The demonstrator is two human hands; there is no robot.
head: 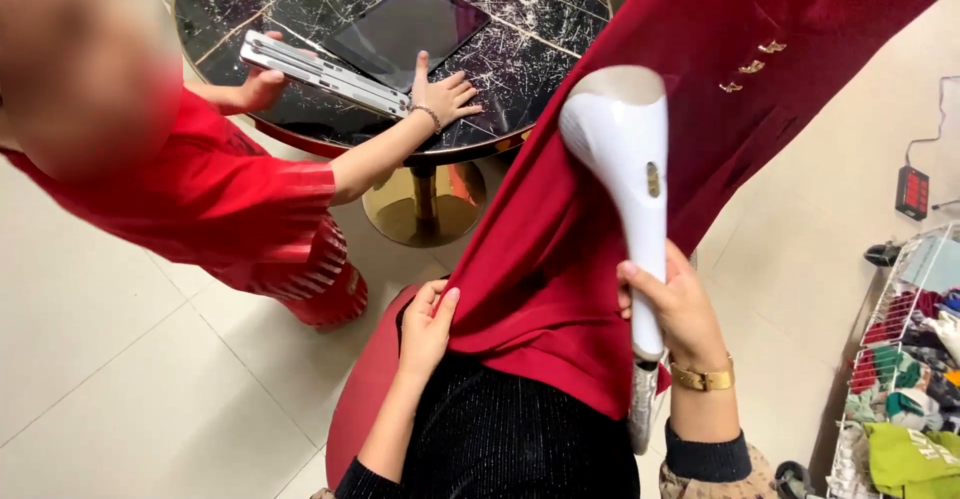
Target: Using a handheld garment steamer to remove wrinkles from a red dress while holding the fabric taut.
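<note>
My right hand (680,309) grips the white steamer (625,169), my left hand (428,327) pinches the red garment's (560,259) hem, and steam could scald those nearby fingers.

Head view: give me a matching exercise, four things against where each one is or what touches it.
Things:
1. handheld steamer
2. red garment
3. tablet
4. wire basket

Places:
A. on the round dark table
B. gripped by the right hand
C. far right, full of clothes
D. hem pinched by the left hand

Pairs: 1-B, 2-D, 3-A, 4-C
</note>
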